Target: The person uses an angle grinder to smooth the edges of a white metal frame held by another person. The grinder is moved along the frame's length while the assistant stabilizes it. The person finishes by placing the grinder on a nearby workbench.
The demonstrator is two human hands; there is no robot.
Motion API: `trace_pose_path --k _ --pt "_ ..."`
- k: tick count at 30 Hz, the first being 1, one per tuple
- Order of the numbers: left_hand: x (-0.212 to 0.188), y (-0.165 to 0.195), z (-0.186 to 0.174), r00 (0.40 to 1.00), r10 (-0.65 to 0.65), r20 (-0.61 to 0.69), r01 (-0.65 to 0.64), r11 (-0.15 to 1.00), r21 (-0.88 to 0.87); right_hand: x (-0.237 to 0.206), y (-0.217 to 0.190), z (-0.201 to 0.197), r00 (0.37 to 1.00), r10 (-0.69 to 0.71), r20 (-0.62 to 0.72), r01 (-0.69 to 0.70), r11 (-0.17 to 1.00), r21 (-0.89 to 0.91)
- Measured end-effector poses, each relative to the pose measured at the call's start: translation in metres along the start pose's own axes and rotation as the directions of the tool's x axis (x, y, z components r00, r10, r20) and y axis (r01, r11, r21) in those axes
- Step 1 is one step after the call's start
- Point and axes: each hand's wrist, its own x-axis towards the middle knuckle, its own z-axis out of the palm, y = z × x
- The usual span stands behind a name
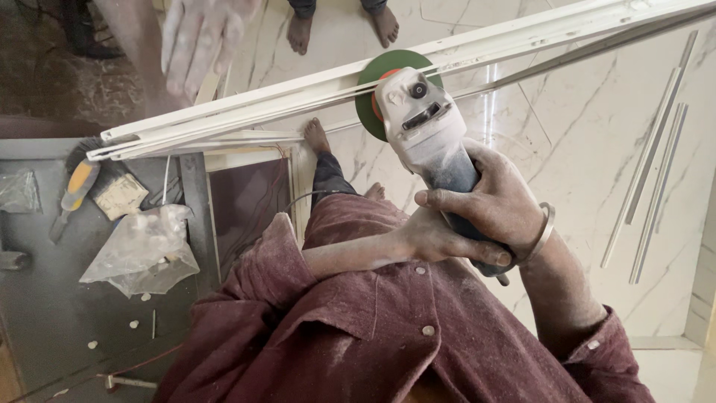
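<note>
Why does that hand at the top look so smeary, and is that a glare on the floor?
In the head view, the raised hand at the top is motion-blurred, while both hands gripping the angle grinder look sharp. A bright streak of reflected light shines on the marble floor beside the green disc. Lighting is soft, shadows faint.

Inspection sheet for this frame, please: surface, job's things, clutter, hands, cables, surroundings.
Surface: grey worktop at left, dusty; white marble floor below.
Job's things: angle grinder with green disc at a long white profile that runs across the view.
Clutter: crumpled plastic bag, yellow-handled brush, small white plugs on the worktop; loose strips on the floor.
Hands: right hand and left hand both grip the grinder body, dust-coated.
Cables: thin red wire by the worktop edge.
Surroundings: another person's gloved hand on the profile, bare feet beyond.
</note>
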Motion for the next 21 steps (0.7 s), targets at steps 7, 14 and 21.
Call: trace_pose_path --k 7,14,21 --pt "0.004 -0.001 0.001 1.000 0.012 0.010 -0.011 1.000 -0.010 0.001 0.000 -0.001 0.999 -0.032 -0.003 0.032 0.999 -0.013" --pt "0.007 0.003 -0.002 0.998 0.057 0.012 -0.057 0.998 -0.029 0.003 0.004 -0.002 1.000 -0.024 -0.015 0.023 0.999 -0.039" --pt "0.023 0.019 0.008 0.979 0.198 0.050 -0.189 0.971 -0.143 -0.018 0.016 -0.024 0.983 0.042 -0.177 -0.008 0.982 0.189"
